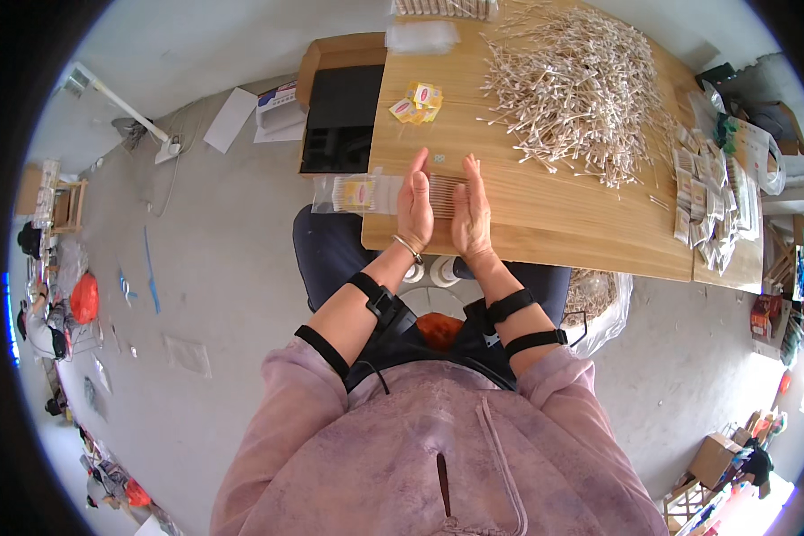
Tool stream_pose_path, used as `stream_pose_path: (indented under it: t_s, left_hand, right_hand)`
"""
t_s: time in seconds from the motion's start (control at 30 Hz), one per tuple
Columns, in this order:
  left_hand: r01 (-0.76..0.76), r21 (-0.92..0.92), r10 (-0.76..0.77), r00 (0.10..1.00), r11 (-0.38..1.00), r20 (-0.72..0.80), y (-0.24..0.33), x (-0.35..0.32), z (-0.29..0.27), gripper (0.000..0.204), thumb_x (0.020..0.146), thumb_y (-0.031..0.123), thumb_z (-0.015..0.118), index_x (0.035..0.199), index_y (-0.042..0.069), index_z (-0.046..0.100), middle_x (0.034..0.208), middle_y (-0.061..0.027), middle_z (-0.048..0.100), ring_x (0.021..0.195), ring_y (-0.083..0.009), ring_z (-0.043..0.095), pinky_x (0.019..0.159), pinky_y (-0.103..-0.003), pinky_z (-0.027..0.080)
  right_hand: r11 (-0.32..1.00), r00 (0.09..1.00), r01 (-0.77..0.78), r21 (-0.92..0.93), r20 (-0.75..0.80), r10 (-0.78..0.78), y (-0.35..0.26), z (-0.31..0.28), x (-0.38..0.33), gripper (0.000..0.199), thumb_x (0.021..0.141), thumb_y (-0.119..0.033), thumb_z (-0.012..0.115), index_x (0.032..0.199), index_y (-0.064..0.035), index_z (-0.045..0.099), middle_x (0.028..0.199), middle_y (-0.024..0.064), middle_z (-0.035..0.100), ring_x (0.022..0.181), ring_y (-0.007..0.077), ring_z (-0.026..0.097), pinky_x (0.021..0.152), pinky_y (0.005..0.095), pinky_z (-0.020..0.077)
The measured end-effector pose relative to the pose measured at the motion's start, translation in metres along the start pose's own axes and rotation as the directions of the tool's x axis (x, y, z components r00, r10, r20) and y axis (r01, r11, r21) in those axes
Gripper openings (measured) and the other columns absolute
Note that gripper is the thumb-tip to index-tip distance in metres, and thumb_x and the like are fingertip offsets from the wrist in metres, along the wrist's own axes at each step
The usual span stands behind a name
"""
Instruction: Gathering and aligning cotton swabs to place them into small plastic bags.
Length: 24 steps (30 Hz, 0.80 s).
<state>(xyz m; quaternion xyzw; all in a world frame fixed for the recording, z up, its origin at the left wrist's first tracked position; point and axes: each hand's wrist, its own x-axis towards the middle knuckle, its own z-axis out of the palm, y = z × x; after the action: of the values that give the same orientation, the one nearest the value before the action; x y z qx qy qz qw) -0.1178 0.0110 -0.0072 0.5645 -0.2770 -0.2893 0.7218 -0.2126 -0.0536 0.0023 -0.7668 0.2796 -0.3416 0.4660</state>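
My left hand (415, 210) and my right hand (472, 210) stand on edge at the table's near side, palms facing, with fingers stretched out. Between them lies a row of cotton swabs (442, 195) with brown sticks; both palms are at the row's ends. Whether they press on it, I cannot tell. Left of my left hand, a clear plastic bag (384, 193) with swabs and a yellow label card (359, 192) reaches past the table edge. Farther back lie several yellow label cards (418, 104).
A big heap of loose cotton swabs (585, 89) covers the back right of the wooden table (527, 214). Filled small packets (706, 196) pile up at the right end. A black-lined box (339, 116) adjoins the left edge. Clear bags (422, 37) lie at the back.
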Motion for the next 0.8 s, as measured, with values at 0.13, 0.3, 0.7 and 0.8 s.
stream_pose_path:
  t_s: [0.13,0.3,0.7,0.8]
  left_hand:
    - [-0.033,-0.02,0.032,0.997,0.999,-0.068,0.001,0.0,0.004,0.079,0.096,0.059,0.034,0.14,-0.006,0.035,0.142,-0.0223,0.041,0.133,-0.0277,0.038,0.109,-0.035,0.029]
    - [-0.049,0.028,0.051,0.996,0.998,-0.079,0.006,-0.003,0.006,0.079,0.095,0.06,0.034,0.142,-0.004,0.033,0.146,-0.0212,0.035,0.137,-0.0269,0.032,0.113,-0.037,0.024]
    - [-0.031,0.01,0.032,0.999,0.999,-0.029,0.003,0.001,0.004,0.074,0.097,0.057,0.034,0.139,-0.004,0.038,0.139,-0.0191,0.045,0.129,-0.0247,0.042,0.107,-0.034,0.031]
    - [0.017,-0.069,-0.014,0.999,0.997,0.045,-0.001,0.002,0.0,0.079,0.095,0.059,0.037,0.143,-0.004,0.031,0.147,-0.0161,0.033,0.136,-0.0237,0.033,0.113,-0.035,0.026]
  right_hand:
    - [0.996,0.998,-0.017,0.09,-0.057,0.022,0.002,-0.004,0.003,0.046,0.095,-0.004,0.038,0.14,0.0029,0.033,0.146,0.0281,0.031,0.14,0.042,0.021,0.114,0.0447,0.0208]
    - [0.83,0.966,0.201,-0.521,0.248,-0.078,-0.003,-0.006,0.004,0.049,0.086,-0.001,0.049,0.135,0.0019,0.042,0.141,0.0218,0.04,0.137,0.0384,0.029,0.113,0.0492,0.0218]
    - [0.991,0.986,-0.104,0.089,-0.121,0.114,-0.007,0.0,0.008,0.035,0.098,-0.01,0.039,0.131,0.0022,0.044,0.134,0.0245,0.048,0.131,0.0379,0.04,0.109,0.0398,0.0315]
    - [0.992,0.993,-0.067,0.11,-0.088,0.077,-0.008,-0.001,0.01,0.036,0.101,-0.013,0.037,0.133,0.0028,0.042,0.138,0.0259,0.044,0.136,0.0375,0.034,0.111,0.0398,0.0288]
